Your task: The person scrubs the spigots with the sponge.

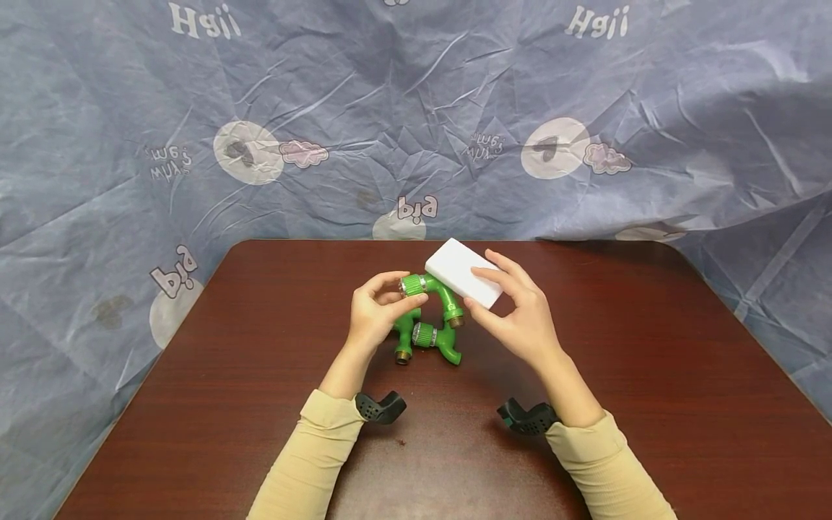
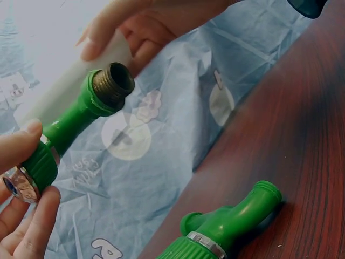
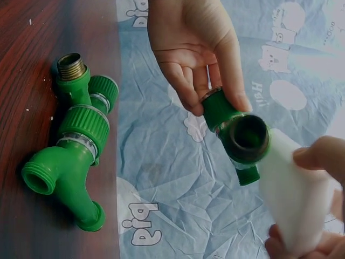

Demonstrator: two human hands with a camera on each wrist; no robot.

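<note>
My left hand (image 1: 373,309) pinches a green faucet (image 1: 447,297) by its ribbed knob, holding it above the table. The faucet's brass threaded end (image 2: 113,86) points away from the knob. In my right hand (image 1: 523,318) is a white rectangular sponge (image 1: 463,271), gripped between thumb and fingers. The sponge lies against or very close to the faucet's body; the right wrist view shows its edge (image 3: 294,189) beside the threaded opening. Below the hands, two more green faucets lie on the table, one with its knob (image 1: 425,335) toward the left, the other (image 1: 404,339) partly behind my left hand.
The dark red-brown wooden table (image 1: 260,404) extends to both sides. A blue-grey patterned cloth (image 1: 364,108) hangs behind its far edge. Black wrist mounts (image 1: 380,408) sit at both cuffs. Small white specks lie on the tabletop near the faucets.
</note>
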